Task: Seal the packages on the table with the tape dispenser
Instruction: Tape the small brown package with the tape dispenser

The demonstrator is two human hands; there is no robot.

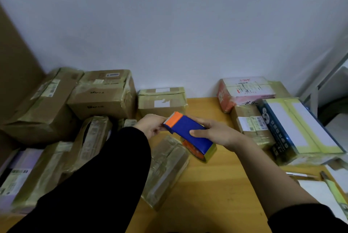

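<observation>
— Hidden?
— Fingertips of left hand [148,125], behind dispenser [190,134]; most of tape roll [197,155] under it.
— Cut off?
— Purple box [28,159], at left edge.
— Labels [252,125]?
— Too blurred to read.

Bare table [216,185] lies open centrally; stacked cardboard boxes [101,97] crowd its left, taped parcels [263,119] its right.

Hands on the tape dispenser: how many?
2. The right hand grips the blue body of the tape dispenser; the left hand pinches at its orange cutter end.
</observation>
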